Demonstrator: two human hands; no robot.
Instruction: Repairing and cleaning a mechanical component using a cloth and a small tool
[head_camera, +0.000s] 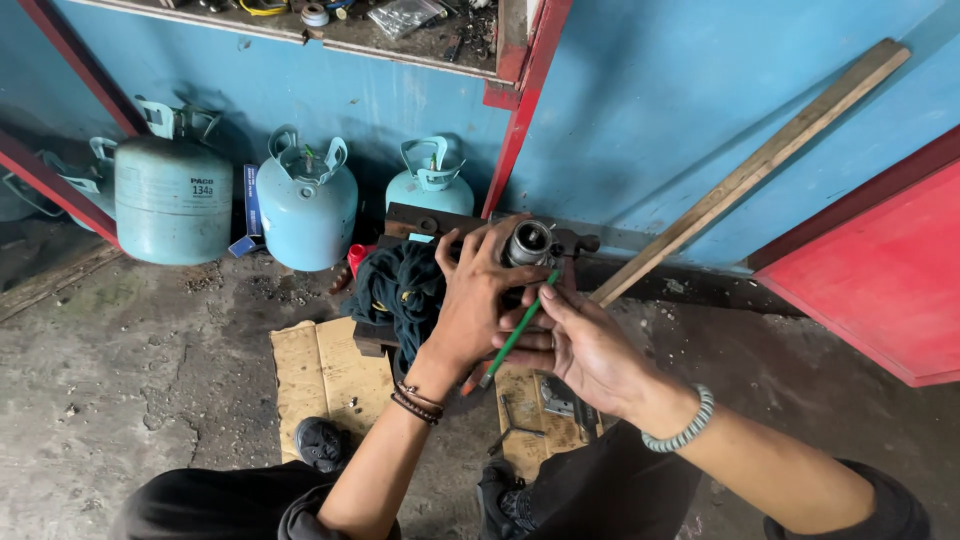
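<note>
Both hands on the metal part, low over the floor

Our left hand (478, 300) is wrapped round the metal cylinder (527, 243) by the dark rag (405, 290); our right hand (580, 340) pinches a green screwdriver (517, 333), tip up against it.

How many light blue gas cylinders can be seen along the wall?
4: one large cylinder at left, one partly hidden cylinder behind it, one in the middle, one behind the dark cloth. More may be hidden.
</note>
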